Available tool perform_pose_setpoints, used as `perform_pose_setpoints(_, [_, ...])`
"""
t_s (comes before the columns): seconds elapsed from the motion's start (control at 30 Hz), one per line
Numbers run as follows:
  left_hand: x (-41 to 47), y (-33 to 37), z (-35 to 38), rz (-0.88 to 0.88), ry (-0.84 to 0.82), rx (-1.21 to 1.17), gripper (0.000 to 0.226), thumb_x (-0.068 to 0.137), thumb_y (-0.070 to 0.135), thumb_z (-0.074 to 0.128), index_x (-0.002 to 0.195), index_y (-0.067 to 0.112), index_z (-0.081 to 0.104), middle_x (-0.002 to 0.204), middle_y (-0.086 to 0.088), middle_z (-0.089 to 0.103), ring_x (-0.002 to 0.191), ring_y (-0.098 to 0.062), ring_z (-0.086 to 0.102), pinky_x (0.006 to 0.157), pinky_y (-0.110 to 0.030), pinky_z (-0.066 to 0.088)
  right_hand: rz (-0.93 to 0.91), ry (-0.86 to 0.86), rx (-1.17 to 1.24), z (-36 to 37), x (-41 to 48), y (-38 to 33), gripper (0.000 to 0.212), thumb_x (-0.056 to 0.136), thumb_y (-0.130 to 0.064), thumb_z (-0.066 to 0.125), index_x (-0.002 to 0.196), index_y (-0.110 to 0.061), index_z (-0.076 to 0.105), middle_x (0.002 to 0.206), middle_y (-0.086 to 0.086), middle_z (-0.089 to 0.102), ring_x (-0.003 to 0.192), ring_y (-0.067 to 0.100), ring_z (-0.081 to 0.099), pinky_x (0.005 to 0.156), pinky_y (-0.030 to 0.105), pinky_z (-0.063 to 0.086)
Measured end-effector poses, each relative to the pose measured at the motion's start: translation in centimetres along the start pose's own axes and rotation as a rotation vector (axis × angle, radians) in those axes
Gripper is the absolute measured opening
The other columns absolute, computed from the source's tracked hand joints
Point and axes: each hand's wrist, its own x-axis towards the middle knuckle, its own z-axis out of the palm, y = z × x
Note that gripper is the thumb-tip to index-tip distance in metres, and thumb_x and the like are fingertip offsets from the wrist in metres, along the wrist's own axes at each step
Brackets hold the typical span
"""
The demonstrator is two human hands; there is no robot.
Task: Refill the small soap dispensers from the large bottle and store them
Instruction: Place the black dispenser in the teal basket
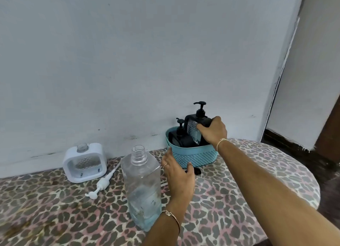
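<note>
On the leopard-print table [239, 199], the black dispenser [197, 117] stood upright, half inside the teal basket [195, 156], the right hand [213, 131] clamped round its top from the basket's right. The left hand [179, 176], fingers spread, pressed the basket's near wall.

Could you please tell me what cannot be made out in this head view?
Head view:
- Lower half of the black dispenser gripped by the right hand: behind the basket wall.
- Small dark object by the basket: partly covered by the left hand.
- Fill level of the white dispenser: too blurred.
</note>
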Motion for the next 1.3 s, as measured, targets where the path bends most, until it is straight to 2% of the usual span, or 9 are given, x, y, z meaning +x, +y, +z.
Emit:
perform_pose_setpoints(0.13, [1.3, -0.6, 0.9, 0.015, 0.017, -0.128, 0.07, 0.091, 0.023, 0.062, 0.149, 0.034, 0.024, 0.156, 0.004, 0.026, 0.141, -0.019, 0.032, 0.11, -0.038, 0.037, -0.015, -0.059, -0.076, 1.8, 0.1, 0.3, 0.051, 0.085, -0.035, 0.065, 0.113, -0.001, 0.039, 0.107, 0.014, 0.055, 0.095, 0.034, 0.058, 0.072, 0.038, 0.045])
perform_pose_setpoints(0.37, [1.7, -1.7, 1.8, 0.024, 0.038, -0.23, 0.071, 0.088, 0.014, 0.064, 0.143, 0.044, 0.031, 0.152, 0.009, 0.035, 0.136, -0.014, 0.041, 0.099, -0.04, 0.051, 0.012, -0.197, -0.223, 3.4, 0.2, 0.0, 0.067, 0.09, -0.039, 0.058, 0.13, 0.005, 0.027, 0.133, 0.024, 0.041, 0.118, 0.04, 0.049, 0.093, 0.04, 0.042])
perform_pose_setpoints(0.57, [1.7, -1.8, 1.5, 0.041, 0.016, -0.165, 0.073, 0.086, 0.01, 0.062, 0.145, 0.04, 0.031, 0.152, 0.008, 0.034, 0.136, -0.013, 0.039, 0.101, -0.029, 0.046, 0.112, -0.422, -0.222, 2.7, 1.2, 0.0, 0.072, 0.092, -0.049, 0.041, 0.138, 0.001, 0.015, 0.105, 0.015, 0.059, 0.099, 0.029, 0.058, 0.072, 0.035, 0.039])
perform_pose_setpoints(0.63, [1.7, -1.8, 1.4, 0.038, 0.013, -0.158, 0.074, 0.086, 0.01, 0.062, 0.145, 0.04, 0.03, 0.153, 0.009, 0.033, 0.137, -0.012, 0.037, 0.099, -0.024, 0.043, 0.131, -0.469, -0.215, 2.4, 1.5, 0.1, 0.074, 0.09, -0.048, 0.045, 0.141, -0.002, 0.017, 0.1, 0.01, 0.056, 0.097, 0.025, 0.056, 0.076, 0.037, 0.04])
perform_pose_setpoints(0.73, [1.7, -1.9, 1.6, 0.041, 0.023, -0.157, 0.078, 0.085, 0.008, 0.063, 0.145, 0.043, 0.028, 0.153, 0.01, 0.033, 0.137, -0.012, 0.037, 0.104, -0.032, 0.045, 0.129, -0.524, -0.303, 1.3, 1.8, 0.1, 0.083, 0.085, -0.052, 0.056, 0.144, -0.004, 0.023, 0.127, 0.01, 0.047, 0.113, 0.028, 0.049, 0.092, 0.037, 0.039])
perform_pose_setpoints(0.9, [1.5, -1.7, 1.6, 0.041, 0.015, -0.122, 0.078, 0.086, 0.009, 0.062, 0.146, 0.041, 0.026, 0.154, 0.01, 0.032, 0.139, -0.013, 0.035, 0.098, -0.023, 0.04, -0.014, -0.61, -0.465, 0.4, 2.0, 0.0, 0.045, 0.096, -0.045, 0.049, 0.116, -0.006, 0.054, 0.117, 0.011, 0.056, 0.105, 0.028, 0.055, 0.082, 0.032, 0.038])
perform_pose_setpoints(1.03, [1.5, -1.8, 1.5, 0.056, 0.001, -0.075, 0.079, 0.086, 0.009, 0.061, 0.148, 0.039, 0.023, 0.154, 0.009, 0.03, 0.14, -0.014, 0.033, 0.104, -0.026, 0.037, -0.037, -0.619, -0.463, 0.4, 1.5, 0.0, 0.048, 0.099, -0.043, 0.045, 0.122, -0.003, 0.055, 0.123, 0.015, 0.058, 0.112, 0.03, 0.055, 0.089, 0.034, 0.04])
perform_pose_setpoints(1.17, [1.8, -1.8, 1.3, 0.028, -0.023, -0.113, 0.079, 0.083, 0.007, 0.06, 0.146, 0.041, 0.026, 0.152, 0.009, 0.035, 0.135, -0.015, 0.04, 0.104, -0.034, 0.045, -0.086, -0.572, -0.437, 0.3, 0.4, -0.1, 0.045, 0.102, -0.036, 0.04, 0.124, 0.001, 0.053, 0.122, 0.018, 0.058, 0.108, 0.03, 0.054, 0.079, 0.03, 0.037])
perform_pose_setpoints(1.3, [1.7, -0.9, 0.4, -0.028, -0.079, -0.148, 0.078, 0.083, 0.01, 0.059, 0.143, 0.048, 0.027, 0.15, 0.011, 0.039, 0.124, -0.023, 0.053, 0.093, -0.044, 0.053, -0.086, -0.396, -0.447, 0.9, -1.0, 0.8, 0.05, 0.099, -0.045, 0.04, 0.127, -0.005, 0.049, 0.128, 0.015, 0.058, 0.116, 0.032, 0.055, 0.101, 0.042, 0.036])
